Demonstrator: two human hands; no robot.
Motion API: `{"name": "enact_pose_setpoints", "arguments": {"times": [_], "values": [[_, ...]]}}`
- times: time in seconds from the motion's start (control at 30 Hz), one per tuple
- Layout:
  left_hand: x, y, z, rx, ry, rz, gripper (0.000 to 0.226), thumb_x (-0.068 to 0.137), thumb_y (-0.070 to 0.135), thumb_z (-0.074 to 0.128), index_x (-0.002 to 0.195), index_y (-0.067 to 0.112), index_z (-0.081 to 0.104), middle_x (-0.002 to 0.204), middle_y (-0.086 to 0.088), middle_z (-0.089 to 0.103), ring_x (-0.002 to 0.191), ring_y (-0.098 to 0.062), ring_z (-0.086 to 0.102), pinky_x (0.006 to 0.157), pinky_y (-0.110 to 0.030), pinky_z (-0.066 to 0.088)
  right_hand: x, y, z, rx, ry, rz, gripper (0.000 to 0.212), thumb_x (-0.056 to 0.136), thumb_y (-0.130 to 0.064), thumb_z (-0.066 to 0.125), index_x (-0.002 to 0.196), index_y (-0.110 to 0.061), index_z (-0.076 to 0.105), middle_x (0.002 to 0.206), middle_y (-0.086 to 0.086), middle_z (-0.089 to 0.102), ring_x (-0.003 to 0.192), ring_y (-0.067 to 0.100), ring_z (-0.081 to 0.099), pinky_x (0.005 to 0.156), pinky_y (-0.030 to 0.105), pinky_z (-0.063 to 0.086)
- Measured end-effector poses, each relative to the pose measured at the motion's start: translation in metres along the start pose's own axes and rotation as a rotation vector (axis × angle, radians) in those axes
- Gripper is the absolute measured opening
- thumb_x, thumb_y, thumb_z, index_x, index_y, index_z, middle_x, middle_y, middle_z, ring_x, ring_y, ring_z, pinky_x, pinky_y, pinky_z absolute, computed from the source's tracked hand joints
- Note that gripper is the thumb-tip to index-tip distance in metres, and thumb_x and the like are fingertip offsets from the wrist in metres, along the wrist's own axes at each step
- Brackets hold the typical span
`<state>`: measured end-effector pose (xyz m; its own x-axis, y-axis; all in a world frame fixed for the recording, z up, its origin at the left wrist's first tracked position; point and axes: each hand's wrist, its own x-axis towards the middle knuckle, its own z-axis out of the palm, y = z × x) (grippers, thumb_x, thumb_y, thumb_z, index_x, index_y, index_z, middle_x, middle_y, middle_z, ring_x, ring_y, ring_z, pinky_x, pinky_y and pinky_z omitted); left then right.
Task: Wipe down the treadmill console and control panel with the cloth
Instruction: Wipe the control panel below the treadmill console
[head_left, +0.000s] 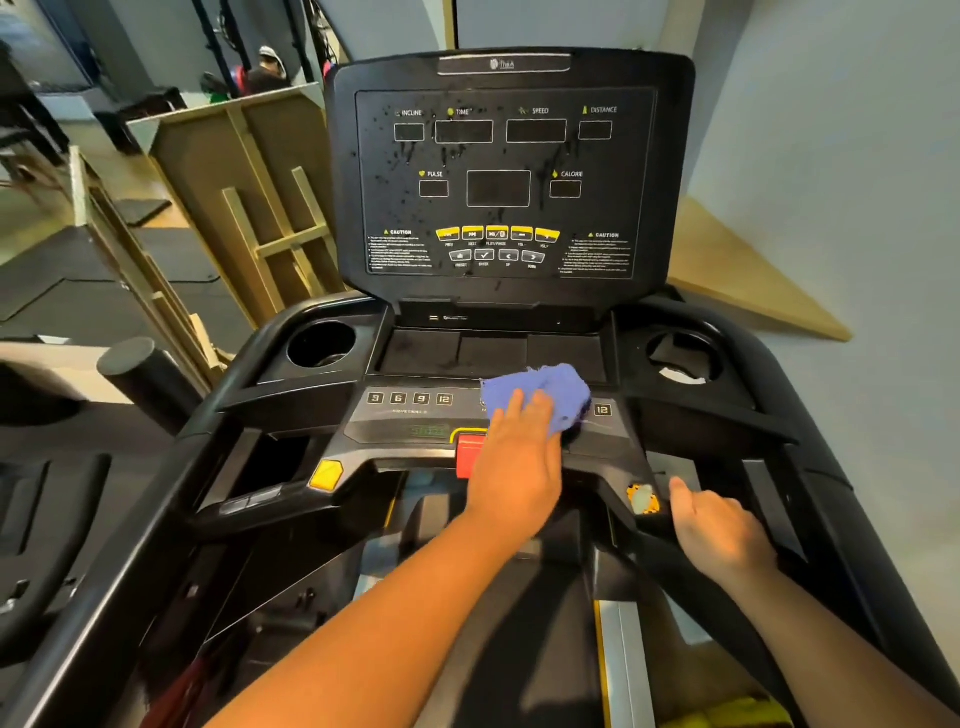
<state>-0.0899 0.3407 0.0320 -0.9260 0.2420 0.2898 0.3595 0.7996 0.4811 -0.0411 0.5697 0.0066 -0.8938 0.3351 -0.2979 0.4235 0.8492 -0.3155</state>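
The black treadmill console (498, 171) stands upright ahead, its display face speckled with wet droplets. Below it lies the control panel (410, 415) with numbered keys and a red stop button (469, 452). A blue cloth (545, 392) lies bunched on the right half of the control panel. My left hand (514, 462) presses flat on the cloth's near edge, fingers together. My right hand (719, 530) is wrapped around the black right handlebar (691, 582), thumb up, beside a worn yellow button (643, 499).
Cup holders sit at the left (321, 343) and right (684, 358) of the tray. A wooden frame (249, 197) leans to the left of the console. A wall (841, 156) runs close on the right. A person (267, 70) is in the far background.
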Motion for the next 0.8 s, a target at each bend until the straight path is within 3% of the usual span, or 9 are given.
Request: {"name": "enact_pose_setpoints", "arguments": {"times": [0.1, 0.17, 0.23, 0.33, 0.43, 0.53, 0.6, 0.67, 0.8], "values": [[0.01, -0.015, -0.048, -0.426, 0.188, -0.552, 0.035, 0.107, 0.019, 0.032, 0.125, 0.008, 0.06, 0.111, -0.009, 0.063, 0.096, -0.02, 0.055, 0.074, -0.029, 0.039, -0.006, -0.006, -0.002, -0.045, 0.095, -0.042, 0.05, 0.106, -0.032, 0.017, 0.119, -0.01, 0.059, 0.094, 0.01, 0.065, 0.095, 0.033, 0.066, 0.078, 0.042, 0.049], [0.022, -0.04, -0.082, -0.82, 0.311, -0.893, 0.03, 0.104, 0.023, 0.039, 0.103, 0.009, 0.066, 0.104, -0.011, 0.07, 0.094, -0.027, 0.062, 0.071, -0.03, 0.043, -0.006, -0.008, -0.002, -0.064, 0.093, -0.034, 0.052, 0.105, -0.033, 0.014, 0.114, -0.009, 0.059, 0.091, 0.014, 0.064, 0.091, 0.037, 0.066, 0.074, 0.042, 0.048], [0.026, -0.06, -0.116, -1.009, 0.477, -0.964, 0.026, 0.1, 0.025, 0.045, 0.098, 0.01, 0.066, 0.097, -0.01, 0.071, 0.091, -0.026, 0.066, 0.074, -0.032, 0.047, -0.002, -0.004, 0.001, -0.067, 0.059, -0.021, 0.06, 0.105, -0.039, 0.013, 0.104, -0.007, 0.063, 0.082, 0.01, 0.059, 0.085, 0.032, 0.062, 0.074, 0.039, 0.043], [0.025, -0.082, -0.152, -0.567, 0.57, -0.849, 0.026, 0.103, 0.022, 0.038, 0.101, 0.006, 0.058, 0.105, -0.026, 0.064, 0.087, -0.024, 0.051, 0.078, -0.035, 0.039, 0.0, 0.0, 0.004, 0.075, 0.074, 0.047, 0.065, 0.106, -0.044, 0.019, 0.083, -0.006, 0.066, 0.071, 0.004, 0.057, 0.069, 0.016, 0.053, 0.071, 0.034, 0.036], [0.024, -0.089, -0.147, -0.19, 0.444, -0.626, 0.025, 0.104, 0.016, 0.034, 0.102, 0.003, 0.056, 0.091, -0.01, 0.056, 0.087, -0.028, 0.052, 0.077, -0.035, 0.036, -0.003, 0.0, 0.004, 0.081, 0.118, -0.011, 0.069, 0.105, -0.045, 0.02, 0.072, -0.007, 0.066, 0.068, 0.008, 0.062, 0.066, 0.017, 0.057, 0.058, 0.03, 0.035], [0.009, -0.097, -0.088, -0.006, 0.189, -0.456, 0.036, 0.102, 0.018, 0.03, 0.123, 0.001, 0.054, 0.123, -0.018, 0.055, 0.114, -0.036, 0.055, 0.091, -0.041, 0.04, -0.005, -0.004, 0.0, 0.1, 0.101, 0.038, 0.068, 0.105, -0.047, 0.023, 0.07, -0.008, 0.065, 0.068, 0.011, 0.065, 0.064, 0.019, 0.058, 0.057, 0.031, 0.036], [-0.004, -0.099, -0.05, 0.246, 0.075, -0.465, 0.052, 0.104, 0.027, 0.031, 0.15, 0.004, 0.037, 0.159, -0.024, 0.031, 0.149, -0.043, 0.027, 0.118, -0.052, 0.026, -0.004, -0.006, 0.001, 0.115, 0.092, 0.059, 0.069, 0.105, -0.046, 0.025, 0.068, -0.005, 0.067, 0.067, 0.014, 0.067, 0.064, 0.021, 0.061, 0.059, 0.031, 0.038], [-0.009, -0.089, -0.03, 0.326, 0.043, -0.449, 0.059, 0.106, 0.03, 0.031, 0.159, 0.007, 0.023, 0.168, -0.02, 0.015, 0.155, -0.039, 0.011, 0.125, -0.054, 0.015, -0.004, -0.01, 0.002, 0.098, 0.086, 0.095, 0.069, 0.105, -0.046, 0.024, 0.07, -0.005, 0.067, 0.067, 0.012, 0.066, 0.066, 0.02, 0.06, 0.063, 0.034, 0.038], [-0.019, -0.05, -0.002, 0.397, -0.036, -0.198, 0.064, 0.102, 0.036, 0.024, 0.159, 0.008, 0.025, 0.167, -0.02, 0.015, 0.155, -0.039, 0.011, 0.125, -0.055, 0.015, -0.006, -0.01, 0.002, 0.046, 0.117, 0.057, 0.066, 0.107, -0.041, 0.023, 0.079, 0.0, 0.068, 0.067, 0.01, 0.061, 0.06, 0.017, 0.051, 0.057, 0.032, 0.032]]}}
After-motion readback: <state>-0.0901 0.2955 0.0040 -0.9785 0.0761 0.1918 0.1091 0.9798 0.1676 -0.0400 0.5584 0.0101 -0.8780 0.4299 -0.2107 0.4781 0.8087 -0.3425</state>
